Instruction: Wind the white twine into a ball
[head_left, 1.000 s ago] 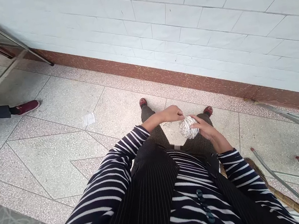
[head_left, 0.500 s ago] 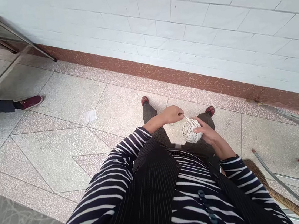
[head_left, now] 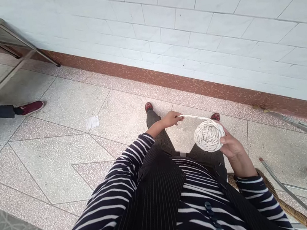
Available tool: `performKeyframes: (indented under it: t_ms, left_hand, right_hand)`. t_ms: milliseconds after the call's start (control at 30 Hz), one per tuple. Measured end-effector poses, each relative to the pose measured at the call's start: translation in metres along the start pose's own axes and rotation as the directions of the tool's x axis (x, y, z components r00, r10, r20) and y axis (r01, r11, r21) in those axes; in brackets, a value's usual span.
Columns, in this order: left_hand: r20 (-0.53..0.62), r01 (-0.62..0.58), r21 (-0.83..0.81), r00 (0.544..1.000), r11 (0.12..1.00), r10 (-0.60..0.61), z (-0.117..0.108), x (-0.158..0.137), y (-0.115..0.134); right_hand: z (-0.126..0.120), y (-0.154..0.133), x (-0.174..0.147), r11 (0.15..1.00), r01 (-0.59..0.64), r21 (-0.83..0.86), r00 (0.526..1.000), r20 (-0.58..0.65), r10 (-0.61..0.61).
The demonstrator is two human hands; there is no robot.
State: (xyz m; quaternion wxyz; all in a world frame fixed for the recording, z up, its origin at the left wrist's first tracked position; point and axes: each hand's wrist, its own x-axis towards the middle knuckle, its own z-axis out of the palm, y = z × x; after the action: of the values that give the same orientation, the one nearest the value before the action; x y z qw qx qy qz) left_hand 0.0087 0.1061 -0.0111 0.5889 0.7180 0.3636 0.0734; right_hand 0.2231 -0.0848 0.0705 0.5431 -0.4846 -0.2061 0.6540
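Note:
My right hand (head_left: 232,146) grips a ball of white cord (head_left: 208,136) from its right side, thumb on the front, the other fingers hidden behind it. The coiled end of the ball faces me. From its top a stretch of white cord (head_left: 195,116) runs left, nearly straight, to my left hand (head_left: 172,118). The fingers of my left hand are pinched closed on that cord. Both hands are in front of my waist, above my legs, with the ball over the right leg.
A metal-framed table (head_left: 15,39) stands at the upper left, near another person's shoe (head_left: 32,107). White paper (head_left: 92,121) lies on the floor. At the lower right are a straw broom (head_left: 296,211) and metal legs with red tips (head_left: 285,187). A tiled wall (head_left: 157,26) faces me.
My hands have moved apart, the left to the left and the right to the right. The cord between them is longer. The ball has turned its coiled end toward me.

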Motion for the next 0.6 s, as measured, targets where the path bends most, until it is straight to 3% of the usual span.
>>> performKeyframes:
  t_ms: [200, 300, 467, 600]
  left_hand:
    - [-0.045, -0.042, -0.056, 0.998, 0.998, 0.040, -0.015, 0.004, 0.002]
    - [-0.057, -0.056, 0.030, 0.997, 0.998, 0.058, -0.016, 0.010, 0.004]
    - [-0.177, -0.013, 0.231, 0.983, 0.973, 0.055, -0.012, 0.021, 0.000]
    - [-0.211, -0.015, 0.280, 0.975, 0.960, 0.076, -0.010, 0.024, -0.003]
  right_hand:
    - [0.005, -0.036, -0.016, 0.986, 0.164, -0.010, 0.984, -0.071, -0.164]
    - [0.014, -0.047, -0.026, 0.977, 0.212, 0.026, 0.972, -0.107, -0.208]
    - [0.024, -0.059, -0.035, 0.967, 0.254, 0.039, 0.961, -0.124, -0.247]
    - [0.036, -0.073, -0.028, 0.960, 0.280, 0.008, 0.956, -0.096, -0.278]
